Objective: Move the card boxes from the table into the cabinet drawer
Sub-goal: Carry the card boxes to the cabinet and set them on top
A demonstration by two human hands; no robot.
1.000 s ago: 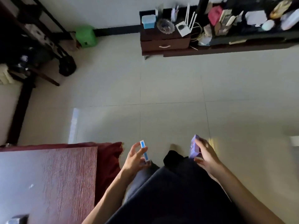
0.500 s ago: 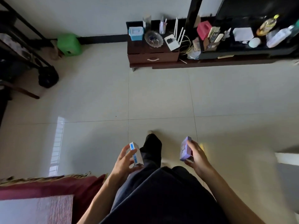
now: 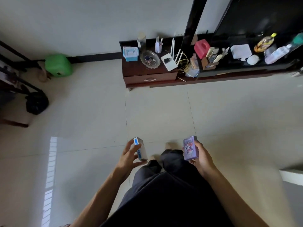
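Note:
My left hand grips a white and blue card box by its sides, held upright above the tiled floor. My right hand holds a purple card box with a cartoon figure on its face. Both boxes hang in front of my legs. Ahead against the wall stands a dark wooden cabinet whose drawer, with a pale curved handle, is closed.
On the cabinet top sit a blue plastic box, a glass dish and a white router. A long dark shelf with clutter runs right. A green stool and a black bag are at left.
The view has moved forward across the floor: the table with its red cloth has dropped out of view and the cabinet is nearer. Both hands still hold their boxes.

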